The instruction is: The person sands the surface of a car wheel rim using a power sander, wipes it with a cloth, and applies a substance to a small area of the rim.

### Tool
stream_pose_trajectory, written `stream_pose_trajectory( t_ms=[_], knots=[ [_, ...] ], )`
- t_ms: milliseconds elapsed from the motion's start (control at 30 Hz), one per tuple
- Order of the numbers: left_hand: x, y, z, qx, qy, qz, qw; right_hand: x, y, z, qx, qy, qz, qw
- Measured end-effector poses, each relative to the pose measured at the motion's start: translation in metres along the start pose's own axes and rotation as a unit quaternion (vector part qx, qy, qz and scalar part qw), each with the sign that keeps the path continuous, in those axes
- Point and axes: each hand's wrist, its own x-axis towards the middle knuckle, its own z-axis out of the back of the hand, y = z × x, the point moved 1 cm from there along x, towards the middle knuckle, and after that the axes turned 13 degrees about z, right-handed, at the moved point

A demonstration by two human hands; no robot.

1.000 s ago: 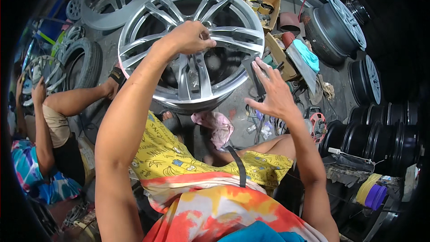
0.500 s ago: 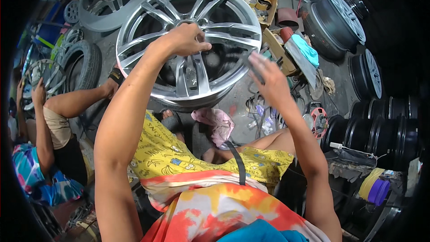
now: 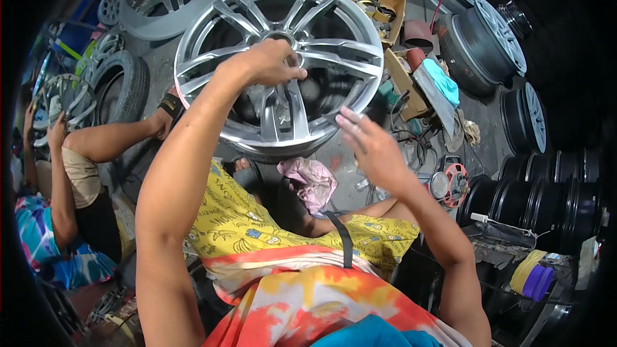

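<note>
A silver alloy wheel rim [image 3: 279,132] with paired spokes lies face up in front of me. My left hand [image 3: 275,63] is closed over its center, the fingers curled down by the hub and the thumb pointing right. Its fingertips are partly hidden. At the wheel's near right edge is my right hand [image 3: 371,149], fingers pressed together. Under those fingertips a small dark flat piece [image 3: 332,117] shows against the lip; its kind is too small to make out.
A pink cloth [image 3: 308,183] lies by my feet. To the right are a cardboard box [image 3: 400,6], a turquoise cloth [image 3: 440,82] and stacked dark wheels [image 3: 540,205]. At left sit a tire [image 3: 122,87], a larger grey rim [image 3: 144,22] and another person [image 3: 64,186] holding a wheel.
My right hand has moved along the wheel's lip, nearer to me and slightly left. My left hand stays at the hub. The whole view has shifted slightly.
</note>
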Motion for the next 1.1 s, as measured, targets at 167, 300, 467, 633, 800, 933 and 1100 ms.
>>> stream_pose_trajectory(
  t_ms=[167, 300, 467, 633, 800, 933, 1100],
  knots=[
    [-0.007, -0.009, 0.000, -0.002, 0.020, 0.013, 1.000, 0.018, -0.047, 0.016, -0.136, -0.032, -0.045, 0.989],
    [-0.007, 0.000, 0.000, 0.005, 0.018, 0.013, 1.000, 0.004, 0.020, -0.025, -0.032, -0.088, -0.004, 0.996],
    [-0.012, -0.003, 0.003, 0.024, 0.030, 0.026, 0.999, 0.010, -0.022, -0.002, -0.060, -0.076, -0.071, 0.993],
    [-0.007, 0.005, 0.003, 0.020, 0.017, 0.008, 1.000, 0.003, 0.035, -0.048, -0.066, -0.164, 0.013, 0.984],
    [-0.011, 0.006, 0.001, 0.023, 0.012, -0.001, 1.000, 0.014, 0.017, -0.032, -0.072, -0.121, -0.117, 0.983],
    [-0.020, 0.003, 0.005, 0.035, 0.029, 0.027, 0.999, 0.011, 0.089, -0.057, -0.023, -0.066, -0.117, 0.991],
    [-0.011, -0.001, 0.005, 0.039, 0.043, 0.027, 0.998, 0.035, 0.069, -0.048, -0.061, -0.028, -0.212, 0.975]
  ],
)
